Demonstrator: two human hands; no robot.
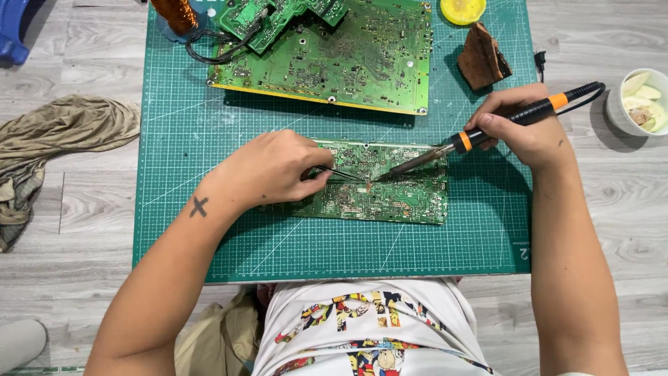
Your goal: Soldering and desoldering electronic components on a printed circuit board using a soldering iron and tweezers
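1. Head view: the left hand (pixel 268 170) rested on a small green circuit board (pixel 390 195), its fingers pinching thin tweezers (pixel 341 173) whose tips met the board's middle.
2. The right hand (pixel 525 125) had its fingers wrapped round a black-and-orange soldering iron (pixel 487 129), the tip touching the board just beside the tweezers.
3. The board lay on a green cutting mat (pixel 209 244); the left hand hid its left end.
4. Behind it lay a larger circuit board (pixel 334 69), a copper coil (pixel 174 14), a brown sponge (pixel 483 59), a yellow tin (pixel 463 8).
5. A white bowl (pixel 616 104) stood right; a crumpled cloth (pixel 62 129) lay left.
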